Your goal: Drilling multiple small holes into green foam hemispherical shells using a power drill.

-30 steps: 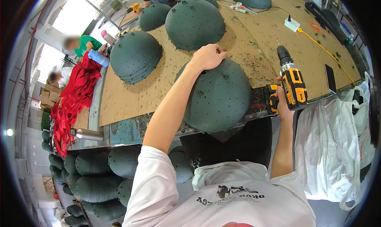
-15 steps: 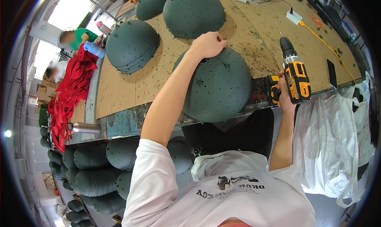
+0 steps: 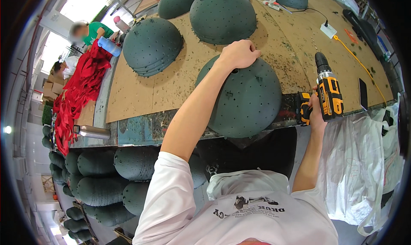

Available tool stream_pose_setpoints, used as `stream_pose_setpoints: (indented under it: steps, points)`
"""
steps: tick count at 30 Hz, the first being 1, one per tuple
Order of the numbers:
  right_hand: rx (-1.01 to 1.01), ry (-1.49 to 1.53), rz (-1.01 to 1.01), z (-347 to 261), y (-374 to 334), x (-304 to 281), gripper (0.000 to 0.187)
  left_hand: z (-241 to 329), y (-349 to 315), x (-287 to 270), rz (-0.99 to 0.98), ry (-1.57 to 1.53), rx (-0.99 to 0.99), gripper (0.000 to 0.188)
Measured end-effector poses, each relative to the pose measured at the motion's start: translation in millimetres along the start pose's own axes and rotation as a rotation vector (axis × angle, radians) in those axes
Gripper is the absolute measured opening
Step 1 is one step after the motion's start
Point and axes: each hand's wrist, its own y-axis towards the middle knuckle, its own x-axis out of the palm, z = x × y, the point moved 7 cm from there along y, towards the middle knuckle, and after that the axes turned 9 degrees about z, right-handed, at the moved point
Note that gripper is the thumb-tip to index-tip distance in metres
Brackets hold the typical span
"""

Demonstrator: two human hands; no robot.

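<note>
A dark green dome (image 3: 246, 103) with small holes and short nubs all over rests rounded side up at the table's near edge. My left hand (image 3: 239, 54) lies over its top, fingers curled against the far side; the fingertips are partly hidden. A larger hole shows just below the wrist. My right hand (image 3: 316, 110) is closed round the handle of a yellow-and-black cordless drill (image 3: 330, 91), held right of the dome. Its thin bit points away from me and up, apart from the dome.
More domes stand behind, including a stack (image 3: 152, 46) at left and another (image 3: 222, 16) farther back. A phone (image 3: 363, 94), a yellow cord (image 3: 359, 59) and a white socket block (image 3: 328, 30) lie at right. A steel bottle (image 3: 92, 131) and red fabric (image 3: 83, 91) are at left.
The whole view has shifted, so things appear slightly lower and farther right. My left hand stays on the dome and my right hand keeps its hold on the drill.
</note>
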Motion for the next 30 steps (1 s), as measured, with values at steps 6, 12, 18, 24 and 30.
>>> stream_pose_setpoints:
  steps: [6,12,18,24,30]
  points:
    - [0.004,-0.006,0.02,-0.3,0.7,-0.5,0.016,-1.0,0.2,1.3,-0.058,-0.009,-0.009,0.044]
    - [0.012,-0.023,0.029,3.5,-1.0,-3.5,0.019,2.1,-1.6,1.3,-0.064,-0.009,-0.029,0.043]
    - [0.023,0.002,0.033,-0.1,2.1,2.9,0.016,-2.1,1.7,-1.3,-0.051,-0.038,-0.024,0.044]
    - [0.004,-0.019,0.002,6.3,-0.2,-0.8,0.014,3.0,-2.2,-3.4,-0.032,-0.017,-0.02,0.043]
    - [0.081,-0.096,0.029,11.6,-5.5,-7.6,0.018,3.2,-4.7,0.7,-0.048,-0.039,-0.012,0.043]
